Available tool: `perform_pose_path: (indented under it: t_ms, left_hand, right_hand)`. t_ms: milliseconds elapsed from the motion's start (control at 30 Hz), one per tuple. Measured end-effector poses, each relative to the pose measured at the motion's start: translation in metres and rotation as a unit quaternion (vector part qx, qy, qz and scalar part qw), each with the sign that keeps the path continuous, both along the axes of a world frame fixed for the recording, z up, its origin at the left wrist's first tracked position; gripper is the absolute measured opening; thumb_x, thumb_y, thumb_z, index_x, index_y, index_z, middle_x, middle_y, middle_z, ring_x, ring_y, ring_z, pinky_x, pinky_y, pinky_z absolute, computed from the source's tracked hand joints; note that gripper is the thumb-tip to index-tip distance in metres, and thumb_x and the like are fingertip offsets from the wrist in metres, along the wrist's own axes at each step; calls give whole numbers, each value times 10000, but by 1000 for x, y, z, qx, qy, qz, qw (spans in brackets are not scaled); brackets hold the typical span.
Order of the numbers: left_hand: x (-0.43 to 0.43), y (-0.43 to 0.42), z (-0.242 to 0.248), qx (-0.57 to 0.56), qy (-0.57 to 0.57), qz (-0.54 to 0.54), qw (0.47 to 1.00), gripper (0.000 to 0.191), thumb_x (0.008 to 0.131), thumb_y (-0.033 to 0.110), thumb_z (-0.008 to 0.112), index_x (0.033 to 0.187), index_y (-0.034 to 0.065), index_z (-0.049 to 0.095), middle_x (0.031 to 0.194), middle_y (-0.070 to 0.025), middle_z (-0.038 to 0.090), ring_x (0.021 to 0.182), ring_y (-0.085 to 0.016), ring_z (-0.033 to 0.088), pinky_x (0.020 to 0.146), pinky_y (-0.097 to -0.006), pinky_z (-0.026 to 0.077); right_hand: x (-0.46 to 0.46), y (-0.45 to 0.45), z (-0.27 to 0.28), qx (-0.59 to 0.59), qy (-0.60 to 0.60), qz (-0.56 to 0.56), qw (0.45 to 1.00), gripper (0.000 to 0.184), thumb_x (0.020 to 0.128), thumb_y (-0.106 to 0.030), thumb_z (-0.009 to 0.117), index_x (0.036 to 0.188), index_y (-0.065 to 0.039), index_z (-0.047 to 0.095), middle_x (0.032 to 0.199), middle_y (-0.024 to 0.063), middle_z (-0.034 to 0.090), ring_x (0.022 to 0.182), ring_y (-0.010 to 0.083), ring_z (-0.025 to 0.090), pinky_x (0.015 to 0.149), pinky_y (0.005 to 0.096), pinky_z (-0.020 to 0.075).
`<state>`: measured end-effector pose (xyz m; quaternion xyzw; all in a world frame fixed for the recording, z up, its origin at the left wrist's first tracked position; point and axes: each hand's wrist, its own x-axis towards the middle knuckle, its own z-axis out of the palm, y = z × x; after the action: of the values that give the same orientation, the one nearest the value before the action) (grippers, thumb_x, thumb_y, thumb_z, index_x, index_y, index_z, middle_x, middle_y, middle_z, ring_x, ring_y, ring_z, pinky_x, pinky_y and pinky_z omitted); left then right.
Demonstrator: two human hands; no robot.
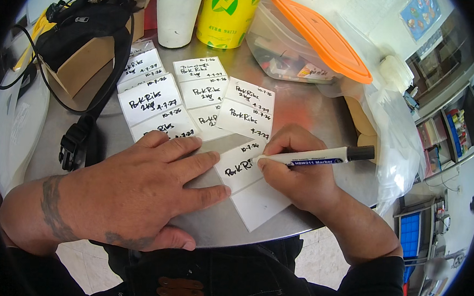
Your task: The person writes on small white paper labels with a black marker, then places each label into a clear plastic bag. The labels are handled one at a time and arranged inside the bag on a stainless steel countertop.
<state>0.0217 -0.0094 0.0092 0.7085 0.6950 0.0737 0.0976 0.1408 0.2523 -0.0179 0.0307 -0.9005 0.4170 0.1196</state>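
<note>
My right hand grips a white marker pen with a black end cap, its tip on the upper label of a white label sheet. Black handwriting stands on that upper label; the lower one is blank. Palm down, my left hand lies spread on the table, fingertips at the sheet's left edge, holding nothing. Beyond the hands, several handwritten label sheets overlap: one at left, one in the middle and one at right. My left fingers partly cover the left sheet.
On the steel table stand a white tumbler, a yellow cling wrap roll and a clear plastic container with an orange lid tilted on it. A black strapped bag lies over a cardboard box. Clear plastic bags hang at right.
</note>
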Motion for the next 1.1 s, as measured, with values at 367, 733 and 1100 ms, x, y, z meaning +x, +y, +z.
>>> perform_pose_path:
  t_ms: [367, 733, 1100]
  left_hand:
    - [0, -1, -2, -1, 12, 1, 1000, 745, 859, 589, 735, 1490, 235, 559, 1507, -226, 467, 1407, -443, 434, 1102, -556, 388]
    - [0, 0, -1, 0, 13, -3, 1000, 738, 862, 580, 736, 1485, 223, 564, 1508, -232, 469, 1402, -444, 439, 1107, -552, 383]
    - [0, -1, -2, 3, 13, -7, 1000, 751, 872, 610, 707, 1494, 219, 553, 1510, -237, 468, 1409, -446, 434, 1105, -550, 385]
  right_hand:
    - [2, 3, -1, -5, 6, -5, 1000, 126, 816, 1, 704, 821, -45, 587, 845, 38, 599, 736, 107, 534, 667, 276, 439]
    - [3, 2, 0, -12, 13, -32, 999, 133, 811, 8, 699, 825, -53, 582, 844, 36, 593, 745, 105, 526, 673, 278, 433]
    - [9, 3, 7, -81, -30, 7, 996, 118, 808, -14, 721, 850, -50, 617, 862, 50, 641, 747, 108, 579, 692, 262, 464]
